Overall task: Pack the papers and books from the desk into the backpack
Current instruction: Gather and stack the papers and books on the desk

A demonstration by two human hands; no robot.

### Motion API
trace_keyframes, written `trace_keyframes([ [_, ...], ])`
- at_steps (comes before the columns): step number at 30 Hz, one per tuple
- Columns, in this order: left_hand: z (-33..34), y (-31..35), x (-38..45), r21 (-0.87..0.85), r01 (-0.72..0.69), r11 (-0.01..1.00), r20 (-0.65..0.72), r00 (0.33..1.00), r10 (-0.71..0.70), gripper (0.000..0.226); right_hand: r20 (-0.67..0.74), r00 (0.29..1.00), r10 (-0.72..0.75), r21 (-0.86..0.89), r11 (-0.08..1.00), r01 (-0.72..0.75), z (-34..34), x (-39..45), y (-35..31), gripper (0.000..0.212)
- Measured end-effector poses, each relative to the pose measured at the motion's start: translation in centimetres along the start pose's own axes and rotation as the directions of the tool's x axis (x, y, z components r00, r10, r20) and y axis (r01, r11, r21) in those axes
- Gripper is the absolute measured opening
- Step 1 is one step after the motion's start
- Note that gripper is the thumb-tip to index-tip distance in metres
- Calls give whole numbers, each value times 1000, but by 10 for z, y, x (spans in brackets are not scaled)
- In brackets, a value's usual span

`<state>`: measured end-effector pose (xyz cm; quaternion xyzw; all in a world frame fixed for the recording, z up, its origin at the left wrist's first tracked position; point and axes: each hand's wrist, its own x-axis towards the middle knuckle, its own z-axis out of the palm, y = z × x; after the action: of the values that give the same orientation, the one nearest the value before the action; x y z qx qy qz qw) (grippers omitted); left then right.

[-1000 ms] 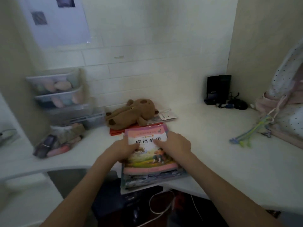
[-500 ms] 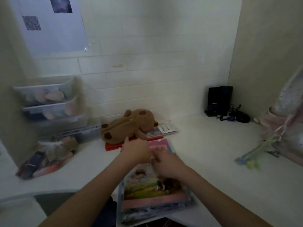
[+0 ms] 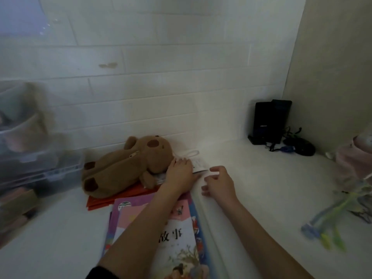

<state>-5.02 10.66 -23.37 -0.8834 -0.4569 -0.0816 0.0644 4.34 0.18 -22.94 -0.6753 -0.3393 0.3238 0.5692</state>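
Observation:
A stack of colourful books (image 3: 181,234) lies on the white desk (image 3: 261,188) under my forearms. Beyond it, a red folder (image 3: 112,198) and a thin printed booklet (image 3: 198,165) lie partly under a brown plush toy (image 3: 128,168). My left hand (image 3: 180,174) rests flat on the booklet beside the plush's head, fingers spread. My right hand (image 3: 218,183) hovers just right of the booklet's edge, fingers curled and apart, holding nothing. A pink dotted backpack (image 3: 356,158) shows at the right edge, mostly out of frame.
Clear plastic drawers (image 3: 24,133) stand at the left against the wall. Black devices (image 3: 269,121) with cables and a dark mouse (image 3: 302,147) fill the back right corner. Blue and green straps (image 3: 326,224) lie on the desk near the backpack.
Both hands have left the top book of the stack and reached farther back. The left hand has landed on the booklet by the plush. The view has come closer to the desk.

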Motion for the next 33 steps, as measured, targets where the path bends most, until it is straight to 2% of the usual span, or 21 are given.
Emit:
trace_keyframes([
  [2, -9, 2, -3, 35, -53, 998, -77, 996, 55, 47, 14, 997, 71, 153, 986, -72, -1, 2, -6, 27],
  [4, -20, 7, -7, 43, -140, 989, -230, 962, 146, 32, 65, 993, 100, 253, 961, -113, -2, 0, -10, 31],
  [6, -29, 17, -10, 60, -266, 962, -415, 870, 266, 19, 134, 986, 96, 331, 934, -136, -4, -3, -11, 36],
  [8, -33, 26, -14, -7, -396, 918, -528, 781, 333, 28, 90, 996, 8, 435, 899, -47, -6, -6, -11, 36],
  [9, -36, 32, -15, -65, -441, 895, -509, 787, 350, 34, 3, 998, -55, 469, 882, 47, -9, -7, -11, 37],
  [11, -40, 42, -19, -217, -451, 866, -400, 850, 342, 42, -179, 976, -127, 489, 849, 200, -16, -5, -12, 37],
  [13, -35, 46, -18, -302, -418, 857, -270, 900, 344, 46, -253, 957, -142, 452, 857, 246, -22, 1, -9, 36],
  [16, -29, 53, -13, -326, -451, 831, -210, 891, 402, 50, -401, 899, -174, 207, 939, 274, -28, 10, -3, 22],
  [18, -27, 55, -11, -304, -423, 854, -147, 906, 397, 61, -515, 848, -128, 219, 936, 274, -35, 15, -2, 21],
  [20, -20, 50, -9, -210, -327, 921, -16, 943, 331, 66, -538, 841, -64, 277, 929, 247, -46, 21, 1, 19],
  [22, -15, 44, -10, -180, -246, 952, 140, 952, 272, 61, -507, 857, -89, 126, 976, 177, -54, 25, 9, 19],
  [24, -12, 40, -9, -199, -191, 961, 198, 953, 230, 55, -432, 885, -174, -203, 975, 93, -56, 25, 15, 23],
  [25, -12, 39, -9, -177, -184, 967, 178, 960, 215, 51, -378, 902, -208, -399, 916, 44, -56, 24, 15, 26],
  [26, -13, 38, -9, -144, -184, 972, 141, 969, 204, 48, -327, 918, -222, -582, 813, -10, -55, 23, 14, 29],
  [28, -14, 38, -10, -106, -182, 978, 86, 978, 192, 44, -264, 921, -286, -820, 570, -59, -53, 17, 6, 35],
  [30, -12, 37, -11, -126, -158, 979, 95, 981, 171, 45, -174, 876, -450, -900, 433, 44, -48, 14, 5, 40],
  [31, -11, 36, -11, -142, -138, 980, 130, 979, 156, 48, -101, 877, -470, -913, 395, 106, -45, 15, 8, 46],
  [33, -8, 36, -11, -169, -93, 981, 231, 964, 131, 54, 61, 944, -323, -918, 353, 180, -40, 17, 16, 55],
])
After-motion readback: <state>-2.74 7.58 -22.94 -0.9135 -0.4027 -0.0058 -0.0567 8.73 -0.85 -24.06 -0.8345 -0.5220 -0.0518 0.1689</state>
